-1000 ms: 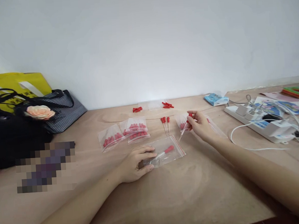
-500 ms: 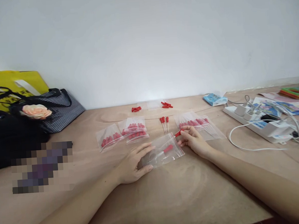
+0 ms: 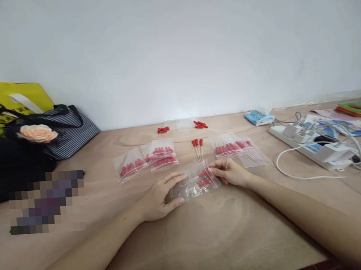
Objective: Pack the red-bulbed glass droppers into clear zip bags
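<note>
A clear zip bag (image 3: 191,190) lies in front of me, its mouth towards the right. My left hand (image 3: 161,196) holds the closed end between thumb and fingers. At the mouth, my right hand (image 3: 228,172) has its fingertips pinched at the end of a red-bulbed dropper (image 3: 203,174), most of whose bulb shows within the bag. Below it in the bag is a second dropper (image 3: 204,183). Just beyond the bag, several loose droppers (image 3: 196,143) lie side by side, red bulbs pointing away from me.
Filled bags of droppers lie at left (image 3: 131,164) and right (image 3: 230,146). Farther back are red bulb piles (image 3: 163,130) (image 3: 200,124) and thin clear tubes (image 3: 185,126). A power strip (image 3: 310,149) with cables stands right; a striped bag (image 3: 68,131) and a blurred-out object (image 3: 47,202) are left.
My right hand has moved slightly left and down, bringing the dropper into the bag. Two red bulbs now show inside instead of one. My left hand stays at the closed end.
</note>
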A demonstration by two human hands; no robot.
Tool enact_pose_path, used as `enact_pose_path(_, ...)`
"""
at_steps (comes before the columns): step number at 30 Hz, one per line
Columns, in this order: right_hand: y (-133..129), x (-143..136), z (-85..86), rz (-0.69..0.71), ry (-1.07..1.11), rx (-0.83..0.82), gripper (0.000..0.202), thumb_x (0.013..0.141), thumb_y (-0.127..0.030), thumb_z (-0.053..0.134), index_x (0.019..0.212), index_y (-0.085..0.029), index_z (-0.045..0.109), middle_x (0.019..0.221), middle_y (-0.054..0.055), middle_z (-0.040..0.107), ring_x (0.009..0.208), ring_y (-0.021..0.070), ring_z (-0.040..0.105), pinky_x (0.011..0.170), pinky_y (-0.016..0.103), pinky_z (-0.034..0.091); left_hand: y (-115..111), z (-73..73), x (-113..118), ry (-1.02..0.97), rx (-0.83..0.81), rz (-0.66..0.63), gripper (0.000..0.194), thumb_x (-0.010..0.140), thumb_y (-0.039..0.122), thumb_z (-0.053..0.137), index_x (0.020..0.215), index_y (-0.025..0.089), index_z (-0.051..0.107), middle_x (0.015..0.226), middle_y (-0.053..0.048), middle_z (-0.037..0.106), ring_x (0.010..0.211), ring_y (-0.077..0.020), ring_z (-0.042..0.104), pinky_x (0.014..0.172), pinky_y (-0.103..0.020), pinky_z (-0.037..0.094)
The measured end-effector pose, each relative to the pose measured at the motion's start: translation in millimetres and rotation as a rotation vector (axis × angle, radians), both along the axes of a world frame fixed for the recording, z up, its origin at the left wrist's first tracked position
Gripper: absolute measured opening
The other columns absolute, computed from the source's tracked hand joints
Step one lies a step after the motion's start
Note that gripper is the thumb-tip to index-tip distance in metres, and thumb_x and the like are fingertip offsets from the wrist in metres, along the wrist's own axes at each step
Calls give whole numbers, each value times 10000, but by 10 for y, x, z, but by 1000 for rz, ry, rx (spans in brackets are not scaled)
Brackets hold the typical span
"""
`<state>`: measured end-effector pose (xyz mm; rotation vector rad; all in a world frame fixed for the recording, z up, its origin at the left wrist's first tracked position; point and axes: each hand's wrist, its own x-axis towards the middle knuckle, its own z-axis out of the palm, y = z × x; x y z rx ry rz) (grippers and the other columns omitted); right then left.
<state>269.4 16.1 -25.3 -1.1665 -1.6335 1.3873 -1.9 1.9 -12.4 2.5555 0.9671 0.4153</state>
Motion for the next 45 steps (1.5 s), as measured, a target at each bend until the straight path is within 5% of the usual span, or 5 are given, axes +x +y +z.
enact_pose_path(12,19,71,18,213,-53,64,311,689,-447,642,784,-152,621,591,-31,529,515,73,423,487,207,333,0,5,-5,18,5,2,510,843,393,486,1320,265,357,1367,-58,393,1227,-255,395,1013,-424,346)
enact_pose_path(33,15,130,0,286,-38,-13,383,685,-467,653,877,-136,644,699,6,621,554,74,486,532,208,380,20,-6,-3,-11,20,-42,405,846,346,492,1238,249,468,1344,-61,412,1203,-252,423,1002,-423,363)
enact_pose_path(37,161,176,34,111,-142,-1,312,702,-440,628,796,-142,619,597,-30,560,400,36,359,386,185,281,14,-7,-10,13,6,-21,406,838,367,503,1224,237,497,1352,-75,405,1215,-269,409,1000,-446,358)
enact_pose_path(41,493,104,112,-303,-460,116,156,774,-305,561,778,-150,583,539,-26,556,392,59,448,402,184,348,20,-10,-26,42,13,-30,450,829,390,512,1258,258,473,1380,-66,381,1242,-284,377,1006,-481,339)
enact_pose_path(45,863,-116,194,-393,-731,123,177,813,-260,496,819,-127,611,547,53,622,437,120,554,441,206,409,19,27,-20,85,-14,-59,490,830,396,509,1291,247,443,1389,-72,381,1264,-288,354,1023,-500,307)
